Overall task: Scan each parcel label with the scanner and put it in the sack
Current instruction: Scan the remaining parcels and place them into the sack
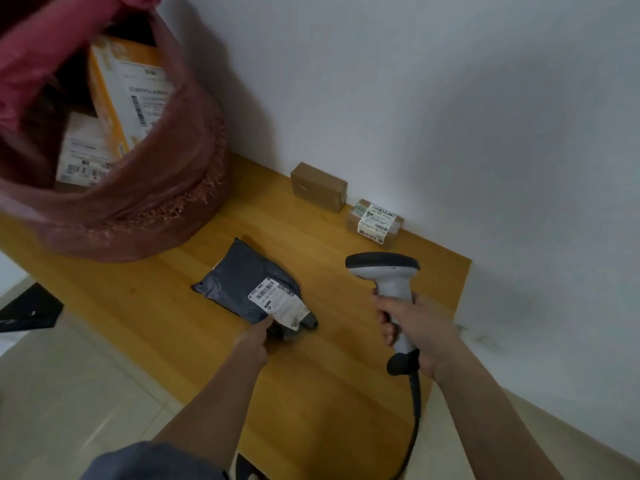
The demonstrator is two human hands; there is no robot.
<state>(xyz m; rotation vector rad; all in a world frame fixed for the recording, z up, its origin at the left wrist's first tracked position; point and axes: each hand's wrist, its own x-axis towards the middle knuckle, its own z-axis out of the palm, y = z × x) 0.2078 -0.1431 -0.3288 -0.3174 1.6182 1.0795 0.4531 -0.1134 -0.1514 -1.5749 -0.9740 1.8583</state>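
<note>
My left hand [254, 342] pinches the near edge of the grey parcel [254, 284] lying flat on the table [156, 306] — my right hand [417, 329] grips the scanner [388, 275] just beside it, label [278, 301] facing up.

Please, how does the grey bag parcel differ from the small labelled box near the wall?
The bag parcel is a soft, dark grey, wrinkled pouch; the labelled box is stiff brown cardboard. The bag parcel looks larger than the box. The left hand holds the bag parcel at its near edge; nothing touches the box, which sits by the wall. Both lie on the table with a white barcode label facing up.
</note>
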